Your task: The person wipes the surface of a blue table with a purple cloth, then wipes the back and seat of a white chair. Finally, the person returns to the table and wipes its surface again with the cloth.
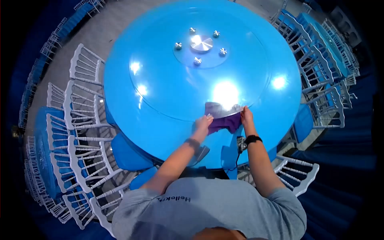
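Note:
A purple cloth (227, 124) lies at the near rim of the round glass turntable (160, 111) on the blue table. Part of it shows paler beyond the glass edge, apparently through the glass. My left hand (203, 124) is closed at the cloth's left side, fingers pinching it at the rim. At its right side, my right hand (247, 115) has its fingers closed on the cloth by the glass edge. Whether either hand also grips the glass is hidden. A dark band is on each wrist, and a small device with a cable hangs by the right one.
A round metal hub (201, 45) with several small metal knobs around it sits at the turntable's centre. White chairs (86, 66) with blue seats stand close round the blue table (120, 80). More tables and chairs stand on both sides.

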Tool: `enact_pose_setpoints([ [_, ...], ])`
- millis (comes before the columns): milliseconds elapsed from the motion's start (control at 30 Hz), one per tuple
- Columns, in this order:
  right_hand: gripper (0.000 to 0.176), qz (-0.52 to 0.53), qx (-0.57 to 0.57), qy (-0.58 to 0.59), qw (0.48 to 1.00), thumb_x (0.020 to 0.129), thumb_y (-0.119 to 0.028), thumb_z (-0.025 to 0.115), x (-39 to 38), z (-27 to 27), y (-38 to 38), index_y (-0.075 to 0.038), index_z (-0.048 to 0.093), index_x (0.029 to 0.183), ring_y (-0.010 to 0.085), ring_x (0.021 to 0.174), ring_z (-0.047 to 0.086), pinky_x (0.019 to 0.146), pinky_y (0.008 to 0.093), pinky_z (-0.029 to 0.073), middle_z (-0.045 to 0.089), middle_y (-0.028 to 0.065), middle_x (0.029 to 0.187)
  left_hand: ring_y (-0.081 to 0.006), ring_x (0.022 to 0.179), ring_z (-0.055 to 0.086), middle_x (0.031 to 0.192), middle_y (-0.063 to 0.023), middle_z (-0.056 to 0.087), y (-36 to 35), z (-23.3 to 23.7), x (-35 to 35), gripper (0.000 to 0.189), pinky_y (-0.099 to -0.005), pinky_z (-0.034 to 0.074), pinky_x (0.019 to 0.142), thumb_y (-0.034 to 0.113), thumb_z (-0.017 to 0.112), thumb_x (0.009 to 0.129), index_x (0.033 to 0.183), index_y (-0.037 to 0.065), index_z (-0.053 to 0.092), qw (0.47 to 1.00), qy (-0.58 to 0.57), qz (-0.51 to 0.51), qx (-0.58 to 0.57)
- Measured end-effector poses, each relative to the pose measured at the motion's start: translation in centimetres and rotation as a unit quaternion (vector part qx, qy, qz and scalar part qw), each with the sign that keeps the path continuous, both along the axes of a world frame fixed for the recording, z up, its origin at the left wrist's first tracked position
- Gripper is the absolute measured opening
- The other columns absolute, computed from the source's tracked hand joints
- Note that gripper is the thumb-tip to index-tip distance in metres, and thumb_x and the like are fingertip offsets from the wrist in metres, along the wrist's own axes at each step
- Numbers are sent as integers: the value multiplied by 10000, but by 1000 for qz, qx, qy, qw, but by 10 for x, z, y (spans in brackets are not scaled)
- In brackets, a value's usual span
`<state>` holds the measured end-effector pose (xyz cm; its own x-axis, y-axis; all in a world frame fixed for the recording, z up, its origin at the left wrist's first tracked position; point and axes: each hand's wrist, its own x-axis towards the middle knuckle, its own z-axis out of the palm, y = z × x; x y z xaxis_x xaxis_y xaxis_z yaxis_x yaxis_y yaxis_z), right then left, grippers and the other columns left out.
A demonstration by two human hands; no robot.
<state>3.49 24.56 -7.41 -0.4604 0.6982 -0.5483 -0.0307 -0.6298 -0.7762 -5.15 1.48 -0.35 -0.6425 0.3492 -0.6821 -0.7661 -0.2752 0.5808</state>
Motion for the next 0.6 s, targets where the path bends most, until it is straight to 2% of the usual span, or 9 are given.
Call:
enact_pose_setpoints([
  [33,234,89,-5,2,996,890,-246,552,9,7,4,-50,545,1017,162,722,549,636,282,463,576,56,871,-271,896,614,1081,-212,569,7,-4,4,319,-321,523,813,106,451,920,1127,-134,417,1000,-7,-4,1],
  [133,329,121,97,-90,984,842,-186,614,12,59,-47,-5,506,1094,175,766,559,708,315,473,565,62,830,-246,844,619,1002,-184,599,21,-26,11,267,-304,528,737,142,489,913,1044,-90,485,999,-23,-12,25],
  [267,537,283,290,-174,898,776,-107,627,45,24,-106,-22,412,1260,217,952,571,816,312,473,571,141,1075,-208,742,610,846,-148,609,17,-31,15,248,-282,512,636,215,530,902,869,-30,546,993,61,-104,11],
  [333,623,320,381,-215,840,728,-101,617,58,35,-142,-14,377,1296,245,976,565,848,324,458,558,165,1121,-188,727,600,825,-147,606,2,-28,2,291,-264,496,612,256,519,908,848,-27,550,944,109,-310,-37],
  [367,671,346,331,-204,854,692,-116,623,64,43,-157,-12,371,1305,255,985,562,871,325,444,556,178,1128,-236,721,601,802,-151,610,-7,-37,-8,236,-321,488,608,241,553,874,871,5,563,898,147,-413,-44],
  [400,669,376,343,-161,846,697,-118,627,72,52,-171,-13,375,1308,242,985,564,874,323,439,564,177,1117,-236,721,601,802,-151,610,-20,-36,-10,236,-321,488,608,241,553,874,871,5,563,897,144,-416,-44],
  [467,602,468,285,-98,831,695,-113,625,93,15,-184,-26,440,1261,232,965,569,862,321,441,582,156,1078,-297,821,601,910,-144,617,-47,-14,-14,187,-414,495,712,211,615,794,906,66,581,603,509,-558,-257],
  [533,560,505,279,-80,813,692,-112,624,103,19,-195,-31,474,1226,215,943,571,849,316,443,592,137,1043,-355,975,534,1076,-155,565,-76,22,-9,266,-451,440,828,186,627,724,971,96,584,604,514,-541,-280],
  [600,520,540,276,-58,793,688,-111,623,100,39,-207,-37,508,1190,199,920,573,835,311,446,601,118,1007,-349,1035,496,1128,-152,521,-98,30,-13,324,-429,420,863,199,629,693,990,82,571,532,734,-394,-148],
])
